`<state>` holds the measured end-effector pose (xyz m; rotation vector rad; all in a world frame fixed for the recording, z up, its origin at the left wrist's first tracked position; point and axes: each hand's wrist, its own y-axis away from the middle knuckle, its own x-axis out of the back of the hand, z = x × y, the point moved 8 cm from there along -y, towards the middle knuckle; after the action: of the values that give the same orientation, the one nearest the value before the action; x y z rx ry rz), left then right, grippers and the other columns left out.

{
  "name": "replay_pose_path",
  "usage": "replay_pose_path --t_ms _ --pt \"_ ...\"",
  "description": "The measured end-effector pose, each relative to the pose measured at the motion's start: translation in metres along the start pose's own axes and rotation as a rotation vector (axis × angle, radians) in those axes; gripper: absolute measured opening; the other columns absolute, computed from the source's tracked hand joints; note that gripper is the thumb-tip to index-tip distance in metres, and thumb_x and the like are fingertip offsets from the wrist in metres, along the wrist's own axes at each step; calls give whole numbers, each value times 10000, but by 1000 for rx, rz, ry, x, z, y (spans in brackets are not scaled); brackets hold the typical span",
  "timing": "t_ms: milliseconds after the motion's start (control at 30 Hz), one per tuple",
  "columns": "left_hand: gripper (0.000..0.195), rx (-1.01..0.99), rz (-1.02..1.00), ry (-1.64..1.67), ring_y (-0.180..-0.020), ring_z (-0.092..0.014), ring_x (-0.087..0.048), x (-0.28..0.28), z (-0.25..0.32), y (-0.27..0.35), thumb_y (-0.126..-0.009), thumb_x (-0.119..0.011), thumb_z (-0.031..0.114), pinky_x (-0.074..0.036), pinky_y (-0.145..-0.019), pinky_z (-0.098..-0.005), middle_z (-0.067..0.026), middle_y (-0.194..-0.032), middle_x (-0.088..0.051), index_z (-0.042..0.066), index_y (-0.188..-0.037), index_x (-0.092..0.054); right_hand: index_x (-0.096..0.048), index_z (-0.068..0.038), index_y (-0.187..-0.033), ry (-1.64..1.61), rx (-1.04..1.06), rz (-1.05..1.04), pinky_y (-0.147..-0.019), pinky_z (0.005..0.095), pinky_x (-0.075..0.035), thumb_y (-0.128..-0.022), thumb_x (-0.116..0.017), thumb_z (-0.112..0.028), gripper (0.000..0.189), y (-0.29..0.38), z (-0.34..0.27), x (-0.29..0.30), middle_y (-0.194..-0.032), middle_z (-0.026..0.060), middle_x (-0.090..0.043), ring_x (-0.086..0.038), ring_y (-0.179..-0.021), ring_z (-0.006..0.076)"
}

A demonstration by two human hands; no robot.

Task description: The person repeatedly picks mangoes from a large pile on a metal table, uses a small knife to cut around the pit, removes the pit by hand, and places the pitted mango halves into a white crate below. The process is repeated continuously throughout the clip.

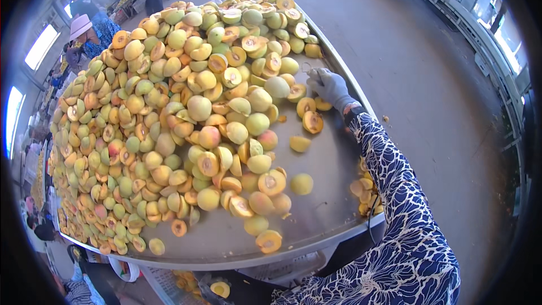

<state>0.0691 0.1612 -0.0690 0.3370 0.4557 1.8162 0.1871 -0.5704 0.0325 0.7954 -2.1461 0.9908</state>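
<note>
My right hand (329, 87), in a grey glove, reaches over the right side of a metal-topped table (334, 178). Its fingers are closed on a small tool with a thin wire loop (305, 67), near the edge of a large heap of halved peaches or similar stone fruit (203, 106). Close below the hand lie cut halves, one with its brown stone cavity showing (313, 122). At the bottom edge, a dark blurred shape touches a hollowed fruit half (220, 289); whether this is my left hand cannot be made out.
The table has a raised metal rim (228, 264). Fruit pieces lie at its right corner (364, 190), by a black cord. Below the near edge are a plastic crate (159, 284) and a white bucket (127, 270). People work at the left, one in a pink hat (80, 27).
</note>
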Motion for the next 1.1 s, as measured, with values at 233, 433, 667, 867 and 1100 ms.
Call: replay_pose_path --t_ms 233,433,667,867,1100 --pt "512 14 19 -46 -720 -220 -653 -16 -2 -14 -1059 -422 474 -588 -622 -344 -105 -856 -651 24 -1261 -560 -693 -64 -1140 -431 -28 -129 -915 382 -512 -922 -648 -350 362 -19 -41 -52 -1061 203 -719 -696 -1030 310" --pt "515 1 -1 -48 -733 -218 -652 -23 -3 -21 -1061 -417 471 -587 -634 -338 -106 -864 -651 21 -1271 -555 -669 -74 -1195 -582 -129 -117 -914 409 -509 -939 -611 -388 409 8 -79 -75 -1085 200 -715 -686 -1042 348" --pt "519 -43 -43 -64 -748 -215 -652 -27 -1 -23 -1064 -410 468 -586 -649 -331 -106 -874 -651 18 -1282 -548 -640 -40 -1274 -818 -285 -108 -943 356 -499 -967 -607 -339 429 40 -148 -118 -1129 162 -708 -664 -1054 269" --pt "522 -85 -86 -98 -760 -213 -651 -31 3 -25 -1067 -404 465 -584 -661 -326 -106 -882 -651 15 -1292 -543 -637 -48 -1275 -520 -203 11 -917 368 -514 -956 -632 -369 453 58 -209 -137 -1101 201 -705 -689 -1008 314" --pt "526 -252 -149 -172 -775 -211 -651 -13 11 -5 -1070 -397 462 -583 -675 -319 -107 -892 -651 11 -1304 -536 -731 -95 -1017 -453 -60 -142 -748 464 -551 -898 -644 -376 317 29 -116 -111 -892 164 -717 -687 -782 373"
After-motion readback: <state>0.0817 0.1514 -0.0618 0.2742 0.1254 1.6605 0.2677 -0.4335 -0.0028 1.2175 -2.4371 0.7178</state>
